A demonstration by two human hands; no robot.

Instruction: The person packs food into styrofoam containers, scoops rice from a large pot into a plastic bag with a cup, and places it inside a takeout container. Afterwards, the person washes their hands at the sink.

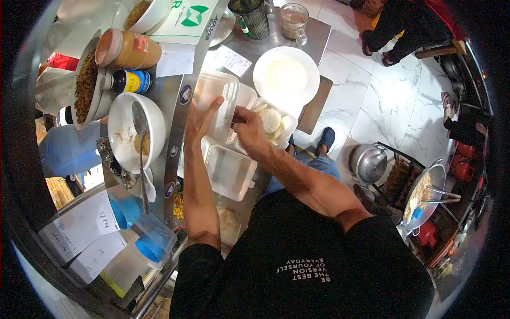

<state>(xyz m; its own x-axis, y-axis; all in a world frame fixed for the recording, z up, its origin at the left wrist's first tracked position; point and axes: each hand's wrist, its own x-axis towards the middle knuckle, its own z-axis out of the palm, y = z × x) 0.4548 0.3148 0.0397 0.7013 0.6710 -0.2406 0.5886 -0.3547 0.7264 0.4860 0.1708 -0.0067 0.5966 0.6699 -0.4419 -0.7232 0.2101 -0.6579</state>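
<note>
A white foam takeout box (293, 118) stands on the metal counter with a round pale piece of food (270, 120) and several pale yellow slices in it. Its raised lid, or that of a neighbouring box, is the foam lid (219, 87) between my hands; the overlap hides which. My left hand (202, 117) grips this lid from the left, thumb over its surface and other fingers partly hidden. Bent and pinched, the fingers of my right hand (249, 132) are at the lid's lower right edge. Nearer my body lies another open foam box (229, 173).
Beyond the boxes are a white plate (286, 74), a glass mug (294, 24) and a paper note (232, 60). On the left shelf stand a white bowl (154, 114) with a spoon, a jar (139, 49) and a dark bottle (133, 81). A large pan (433, 186) sits at right.
</note>
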